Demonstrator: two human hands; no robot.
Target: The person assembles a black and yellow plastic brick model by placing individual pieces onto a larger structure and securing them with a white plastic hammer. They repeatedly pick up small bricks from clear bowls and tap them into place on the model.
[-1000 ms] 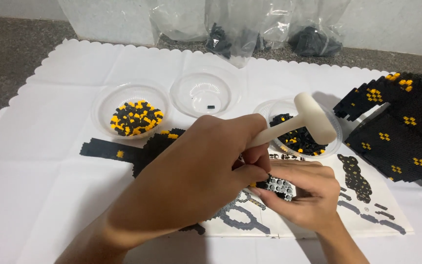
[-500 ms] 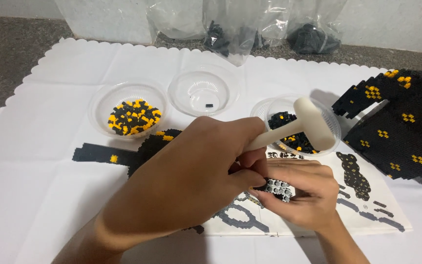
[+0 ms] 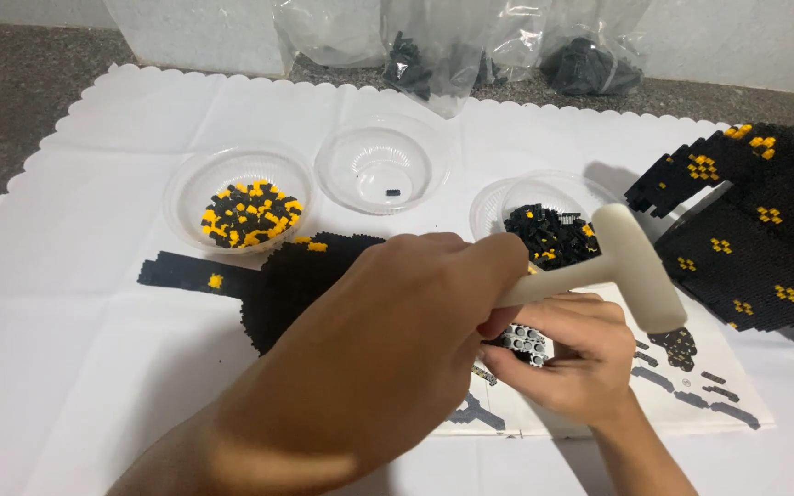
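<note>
My left hand [image 3: 388, 340] is clenched round the white mallet [image 3: 631, 266], its handle running up-right to the head at right of centre (just above my right hand [image 3: 567, 354]), which pinches the grey brick piece [image 3: 524, 342] lower centre.

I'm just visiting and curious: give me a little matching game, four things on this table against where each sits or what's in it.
Things:
1. left bowl
2. middle bowl
3. small mallet
4. grey block piece

Descriptions:
A. gripped by the left hand
B. pinched in the right hand
C. nearly empty, one dark piece
D. holds black and yellow pieces

Pairs: 1-D, 2-C, 3-A, 4-B
</note>
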